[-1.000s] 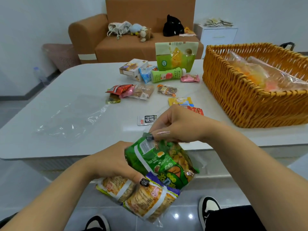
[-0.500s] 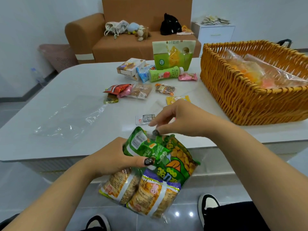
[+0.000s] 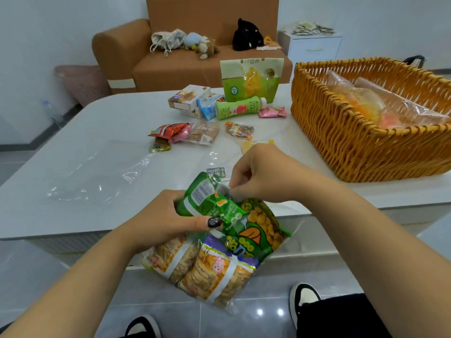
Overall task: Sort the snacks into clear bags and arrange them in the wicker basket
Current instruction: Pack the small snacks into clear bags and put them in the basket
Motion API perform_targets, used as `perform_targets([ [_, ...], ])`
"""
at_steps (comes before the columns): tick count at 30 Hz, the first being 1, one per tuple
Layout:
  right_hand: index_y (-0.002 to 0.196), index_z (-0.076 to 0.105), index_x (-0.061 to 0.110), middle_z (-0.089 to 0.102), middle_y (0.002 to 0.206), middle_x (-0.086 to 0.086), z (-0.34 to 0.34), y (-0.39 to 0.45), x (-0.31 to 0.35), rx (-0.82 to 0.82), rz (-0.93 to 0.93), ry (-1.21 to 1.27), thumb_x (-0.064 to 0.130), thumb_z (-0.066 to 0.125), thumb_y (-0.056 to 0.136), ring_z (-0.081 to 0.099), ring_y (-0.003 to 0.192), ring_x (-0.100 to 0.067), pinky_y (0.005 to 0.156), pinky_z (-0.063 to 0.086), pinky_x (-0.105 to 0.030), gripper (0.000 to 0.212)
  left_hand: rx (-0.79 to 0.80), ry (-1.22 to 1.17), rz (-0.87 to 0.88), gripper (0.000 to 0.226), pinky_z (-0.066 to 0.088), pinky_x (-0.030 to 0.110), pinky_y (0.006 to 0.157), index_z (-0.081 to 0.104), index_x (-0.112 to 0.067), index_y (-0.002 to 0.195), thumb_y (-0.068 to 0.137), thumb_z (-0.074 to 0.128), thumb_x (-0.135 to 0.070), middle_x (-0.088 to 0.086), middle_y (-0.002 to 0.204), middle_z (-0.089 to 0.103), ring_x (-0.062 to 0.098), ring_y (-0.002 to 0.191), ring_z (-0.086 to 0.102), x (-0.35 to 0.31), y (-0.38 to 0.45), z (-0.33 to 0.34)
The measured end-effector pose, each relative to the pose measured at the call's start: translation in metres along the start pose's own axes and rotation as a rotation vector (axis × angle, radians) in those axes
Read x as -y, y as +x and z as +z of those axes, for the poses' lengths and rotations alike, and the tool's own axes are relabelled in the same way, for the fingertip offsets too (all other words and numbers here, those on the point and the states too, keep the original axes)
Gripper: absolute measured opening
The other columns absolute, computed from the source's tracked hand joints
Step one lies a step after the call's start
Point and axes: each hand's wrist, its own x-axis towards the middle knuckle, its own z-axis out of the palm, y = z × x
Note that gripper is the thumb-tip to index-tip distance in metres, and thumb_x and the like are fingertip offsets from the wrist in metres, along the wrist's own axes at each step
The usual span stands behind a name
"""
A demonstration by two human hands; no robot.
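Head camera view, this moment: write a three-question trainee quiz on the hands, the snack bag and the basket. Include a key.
1. True or false: the woven orange wicker basket already holds filled clear plastic bags.
2. Multiple choice: the left hand grips which thing? A) the green apple-print drink bottle B) the green crinkly snack packet C) the small pink wrapped sweet
3. Fill in: the right hand pinches the top of the clear bag of snack packets, held in front of the white ______.

Key: 1 true; 2 B; 3 table.
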Motion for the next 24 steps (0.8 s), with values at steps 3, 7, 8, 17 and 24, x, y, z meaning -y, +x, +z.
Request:
perform_targets([
  [3,0.072,0.075,0.016,0.07,0.064,0.006,0.012,0.002,-0.003,0.108,0.018,-0.032,0.019,0.074,0.078,0.061,0.058,-0.006,0.053,0.048,-0.018,0.007,0.038,0.059,-0.019,0.031,0.053,0.018,0.066,0.074,-0.02,0.094,0.064,0.078,-0.027,-0.002,0.089,0.077,0.011,0.082,0.073,0.003,0.0,0.005],
  [7,0.086,0.078,0.014,0.074,0.08,0.004,-0.004,0.002,-0.011,-0.264,-0.016,0.129,0.019,0.069,0.085,0.067,0.075,-0.008,0.073,0.054,-0.024,0.01,-0.114,-0.06,0.0,0.034,0.057,0.024,0.065,0.077,-0.021,0.084,0.057,0.09,-0.037,0.0,0.087,0.077,0.015,0.078,0.074,0.008,0.005,0.0],
  [8,0.09,0.076,0.016,0.073,0.084,0.006,-0.011,0.002,-0.013,-0.447,-0.023,0.19,0.019,0.068,0.087,0.066,0.08,-0.008,0.078,0.053,-0.025,0.01,-0.182,-0.127,0.003,0.041,0.059,0.028,0.066,0.078,-0.022,0.082,0.049,0.093,-0.042,0.003,0.088,0.077,0.017,0.079,0.074,0.009,0.007,-0.002],
  [17,0.125,0.055,0.011,0.065,0.097,-0.004,0.021,0.017,-0.054,-0.271,0.333,1.202,0.023,0.073,0.079,0.066,0.078,-0.013,0.076,0.056,-0.037,0.05,-0.39,-0.636,0.017,0.063,0.06,0.038,0.07,0.072,-0.007,0.102,0.05,0.093,-0.036,0.015,0.104,0.074,0.029,0.09,0.073,0.015,0.029,-0.002],
  [24,0.079,0.06,0.012,0.068,0.079,-0.006,0.044,0.022,-0.065,-0.191,0.315,1.108,0.01,0.063,0.09,0.065,0.071,-0.019,0.055,0.053,-0.029,0.012,-0.314,-0.671,-0.15,0.059,0.056,0.046,0.087,0.063,-0.004,0.122,0.07,0.076,-0.03,0.02,0.115,0.069,0.035,0.102,0.068,0.03,0.026,-0.001],
])
